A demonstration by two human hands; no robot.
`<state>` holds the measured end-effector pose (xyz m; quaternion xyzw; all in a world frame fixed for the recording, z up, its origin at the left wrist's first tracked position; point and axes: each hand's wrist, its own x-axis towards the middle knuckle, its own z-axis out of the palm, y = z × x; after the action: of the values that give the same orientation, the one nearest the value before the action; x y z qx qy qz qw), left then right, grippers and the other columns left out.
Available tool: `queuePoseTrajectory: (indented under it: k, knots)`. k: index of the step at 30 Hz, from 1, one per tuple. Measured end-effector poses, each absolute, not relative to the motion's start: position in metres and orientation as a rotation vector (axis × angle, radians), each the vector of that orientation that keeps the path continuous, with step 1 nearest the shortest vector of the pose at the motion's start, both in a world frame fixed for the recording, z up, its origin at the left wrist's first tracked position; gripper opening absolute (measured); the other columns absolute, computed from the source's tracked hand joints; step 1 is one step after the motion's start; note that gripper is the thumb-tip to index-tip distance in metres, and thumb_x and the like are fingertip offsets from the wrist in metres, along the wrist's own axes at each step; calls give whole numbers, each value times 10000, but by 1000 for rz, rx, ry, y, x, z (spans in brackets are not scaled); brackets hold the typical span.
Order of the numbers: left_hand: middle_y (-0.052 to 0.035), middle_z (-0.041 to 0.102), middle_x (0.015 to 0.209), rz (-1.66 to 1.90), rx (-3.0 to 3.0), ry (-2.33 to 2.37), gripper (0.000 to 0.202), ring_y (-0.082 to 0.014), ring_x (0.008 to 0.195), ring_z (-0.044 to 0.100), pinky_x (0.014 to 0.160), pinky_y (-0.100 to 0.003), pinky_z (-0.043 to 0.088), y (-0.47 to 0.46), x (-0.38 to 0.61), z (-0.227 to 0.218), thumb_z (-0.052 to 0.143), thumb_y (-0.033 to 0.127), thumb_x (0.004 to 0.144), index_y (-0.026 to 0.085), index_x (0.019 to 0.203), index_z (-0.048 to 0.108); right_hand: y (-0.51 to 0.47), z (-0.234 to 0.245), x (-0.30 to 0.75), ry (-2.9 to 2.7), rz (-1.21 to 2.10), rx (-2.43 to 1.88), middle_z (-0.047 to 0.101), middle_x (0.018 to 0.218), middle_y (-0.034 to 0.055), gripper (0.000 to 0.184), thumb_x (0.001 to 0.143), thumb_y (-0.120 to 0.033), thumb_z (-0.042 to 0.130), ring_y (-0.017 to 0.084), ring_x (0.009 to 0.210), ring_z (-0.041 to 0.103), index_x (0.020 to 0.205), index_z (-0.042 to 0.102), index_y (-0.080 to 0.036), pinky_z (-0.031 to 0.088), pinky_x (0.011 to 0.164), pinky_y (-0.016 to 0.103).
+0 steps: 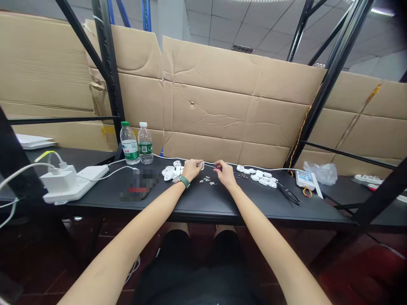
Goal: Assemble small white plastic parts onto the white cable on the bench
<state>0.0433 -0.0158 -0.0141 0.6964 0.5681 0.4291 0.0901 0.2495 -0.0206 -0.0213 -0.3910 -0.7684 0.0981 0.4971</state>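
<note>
My left hand (191, 168) is closed on a small white plastic part (201, 164) at the far middle of the black table (197, 203). My right hand (224, 173) pinches something small and red (217, 168) that I cannot make out, close to the white part. A thin white cable (210, 165) runs between the two hands. Small metal pieces (208, 181) lie on the table between my hands. A pile of white plastic parts (171, 171) sits just left of my left hand. More white parts (262, 176) lie to the right of my right hand.
Two water bottles (137, 144) stand at the back left. A white power strip with a charger (71, 180) lies at the left. Black tweezers or pliers (289, 194), a small white device (304, 178) and a clear plastic bag (321, 171) are at the right. Cardboard sheets (235, 101) and black rack posts (327, 80) stand behind.
</note>
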Motion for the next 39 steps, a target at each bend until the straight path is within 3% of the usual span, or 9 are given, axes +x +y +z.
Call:
queuePoseTrajectory:
  k: [3, 6, 8, 11, 15, 18, 26, 33, 39]
  knots:
    - [-40, 804, 928, 1221, 2121, 1686, 326, -193, 788, 747, 798, -272, 552, -17, 46, -13, 662, 275, 901, 211, 1202, 771, -22, -18, 251, -1744, 377, -938, 752, 875, 51, 150, 805, -343, 673, 240, 850, 702, 884, 716, -224, 554, 840, 381]
    - [-29, 803, 901, 1207, 2168, 1668, 283, -186, 794, 744, 801, -261, 548, -18, 47, -14, 650, 272, 910, 223, 1150, 791, -26, -16, 251, -1696, 514, -925, 749, 871, 53, 263, 819, -452, 679, 235, 774, 693, 951, 728, -230, 569, 668, 343]
    - [-46, 805, 967, 1236, 2138, 1674, 287, -192, 816, 748, 810, -267, 553, -17, 47, -14, 653, 272, 910, 213, 1155, 790, -27, -16, 249, -1688, 555, -947, 727, 850, 46, 318, 861, -512, 629, 221, 712, 670, 1011, 685, -237, 531, 570, 312]
    - [-68, 793, 1080, 1274, 2057, 1689, 317, -206, 841, 753, 815, -289, 570, -15, 43, -15, 671, 270, 901, 205, 1192, 777, -24, -20, 248, -1658, 486, -1070, 676, 776, 33, 358, 953, -588, 483, 222, 706, 641, 988, 589, -248, 501, 623, 317]
    - [-80, 785, 1113, 1311, 1976, 1676, 362, -189, 746, 749, 789, -300, 591, -14, 39, -16, 678, 274, 903, 189, 1247, 752, -16, -26, 251, -1724, 368, -1223, 640, 742, 54, 379, 1007, -518, 394, 239, 752, 620, 767, 519, -251, 457, 739, 345]
    - [-80, 780, 1129, 1316, 1961, 1665, 364, -184, 758, 750, 746, -283, 598, -13, 39, -16, 683, 262, 901, 186, 1250, 750, -15, -25, 253, -1771, 369, -1200, 629, 713, 37, 345, 987, -457, 438, 226, 721, 597, 729, 534, -249, 445, 738, 339]
    - [-99, 768, 1165, 1331, 1833, 1570, 389, -206, 860, 756, 574, -226, 589, -18, 43, -14, 689, 217, 892, 164, 1276, 731, -25, -12, 255, -1639, 525, -846, 748, 869, 44, 274, 801, -467, 723, 223, 801, 666, 923, 737, -222, 523, 766, 335]
    - [-118, 776, 1128, 1367, 1748, 1469, 398, -208, 821, 762, 543, -220, 597, -11, 41, -19, 715, 215, 878, 135, 1267, 728, -24, -13, 254, -1739, 359, -667, 720, 950, 64, 201, 870, -294, 587, 223, 874, 685, 893, 780, -241, 552, 818, 356]
    - [-112, 788, 1071, 1352, 1780, 1420, 381, -211, 804, 764, 516, -225, 598, -8, 42, -23, 729, 216, 860, 125, 1230, 740, -29, -11, 253, -1857, 223, -739, 726, 1004, 73, 305, 970, -312, 482, 224, 886, 687, 1202, 663, -229, 525, 849, 360]
